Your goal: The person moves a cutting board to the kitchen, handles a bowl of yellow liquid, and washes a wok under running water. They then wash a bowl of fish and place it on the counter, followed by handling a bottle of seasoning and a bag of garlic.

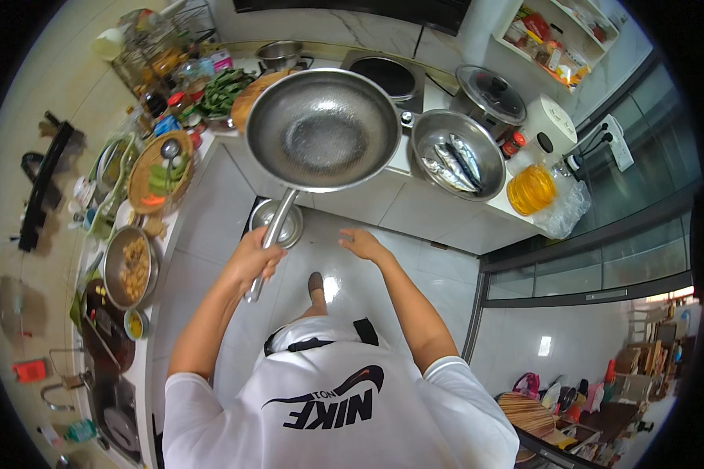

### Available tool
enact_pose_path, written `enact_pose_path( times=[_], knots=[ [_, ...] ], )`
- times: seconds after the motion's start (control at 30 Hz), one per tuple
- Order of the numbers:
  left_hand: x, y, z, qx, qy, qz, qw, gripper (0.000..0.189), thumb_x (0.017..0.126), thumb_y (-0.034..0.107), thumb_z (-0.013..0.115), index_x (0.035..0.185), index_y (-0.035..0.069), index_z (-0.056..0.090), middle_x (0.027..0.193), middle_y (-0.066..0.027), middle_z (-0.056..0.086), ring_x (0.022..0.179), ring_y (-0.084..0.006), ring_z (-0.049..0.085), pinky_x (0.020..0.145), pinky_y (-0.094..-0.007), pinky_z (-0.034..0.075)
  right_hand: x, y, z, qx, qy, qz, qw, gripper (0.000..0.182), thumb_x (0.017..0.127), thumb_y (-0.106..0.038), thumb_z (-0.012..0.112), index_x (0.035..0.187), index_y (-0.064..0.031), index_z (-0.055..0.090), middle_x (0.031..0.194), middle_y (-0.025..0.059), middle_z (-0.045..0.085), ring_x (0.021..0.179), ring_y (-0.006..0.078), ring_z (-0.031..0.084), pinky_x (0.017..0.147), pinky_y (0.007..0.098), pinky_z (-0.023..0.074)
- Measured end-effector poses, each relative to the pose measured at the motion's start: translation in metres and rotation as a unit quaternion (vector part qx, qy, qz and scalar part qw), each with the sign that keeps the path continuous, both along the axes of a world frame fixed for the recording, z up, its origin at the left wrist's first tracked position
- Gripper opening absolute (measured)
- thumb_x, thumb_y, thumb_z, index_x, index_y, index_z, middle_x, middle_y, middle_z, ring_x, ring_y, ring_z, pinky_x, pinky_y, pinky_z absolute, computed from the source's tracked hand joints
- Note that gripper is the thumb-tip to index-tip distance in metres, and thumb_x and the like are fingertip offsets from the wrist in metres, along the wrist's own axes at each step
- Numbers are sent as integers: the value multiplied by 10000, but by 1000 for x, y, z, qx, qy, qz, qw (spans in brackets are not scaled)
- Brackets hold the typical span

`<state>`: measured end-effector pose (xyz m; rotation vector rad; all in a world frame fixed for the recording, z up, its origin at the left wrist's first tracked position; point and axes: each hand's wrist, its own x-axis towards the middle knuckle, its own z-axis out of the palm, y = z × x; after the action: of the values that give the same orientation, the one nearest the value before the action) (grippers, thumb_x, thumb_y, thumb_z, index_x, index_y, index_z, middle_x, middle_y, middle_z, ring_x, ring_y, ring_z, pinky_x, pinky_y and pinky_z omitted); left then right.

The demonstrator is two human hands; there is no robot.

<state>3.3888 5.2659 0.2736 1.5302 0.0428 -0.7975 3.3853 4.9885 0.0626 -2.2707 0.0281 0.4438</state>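
Note:
My left hand (252,262) is wrapped around the long metal handle of a frying pan (322,129). The pan is held up in front of me, its textured inner surface wet and shiny with nothing lying in it. My right hand (361,243) is free, fingers apart, in the air below and to the right of the pan. To the pan's right stands a steel bowl (420,167) on the counter, with several whole silvery fish (454,163) in it. Behind the pan, part of a round wooden board (243,105) shows.
An electric hotplate (384,76) and a lidded pot (491,94) stand at the back. A jug of yellow oil (531,190) is near the right counter end. Leafy greens (226,91), a vegetable basket (138,184) and a bowl of brown chunks (134,272) line the left. Below is a metal basin (293,225).

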Motion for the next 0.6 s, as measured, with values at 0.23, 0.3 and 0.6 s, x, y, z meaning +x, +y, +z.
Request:
enact_pose_path(
  times=[0.23, 0.3, 0.6],
  knots=[
    [155, -111, -11, -29, -10, -102, 994, 143, 783, 10, 557, 802, 71, 429, 541, 11, 430, 385, -68, 385, 347, -241, 311, 62, -52, 14, 14, -11, -92, 996, 482, 848, -394, 587, 1228, -99, 569, 1195, 168, 588, 1089, 339, 559, 934, 396, 434],
    [190, -139, -16, -32, -10, -116, 993, 148, 782, 20, 564, 801, 76, 428, 545, 11, 435, 388, -68, 388, 350, -238, 316, 79, -61, 15, 19, -34, -113, 993, 476, 844, -355, 605, 1235, -86, 563, 1106, 180, 620, 982, 300, 595, 863, 369, 461],
    [292, -230, -48, -22, 9, -126, 992, 199, 786, 38, 603, 797, 99, 413, 552, 21, 448, 374, -50, 372, 347, -228, 321, 148, -94, 23, 43, -48, -92, 994, 475, 847, -340, 590, 1227, -58, 559, 1145, 199, 594, 1021, 328, 569, 902, 391, 441]
  ],
)
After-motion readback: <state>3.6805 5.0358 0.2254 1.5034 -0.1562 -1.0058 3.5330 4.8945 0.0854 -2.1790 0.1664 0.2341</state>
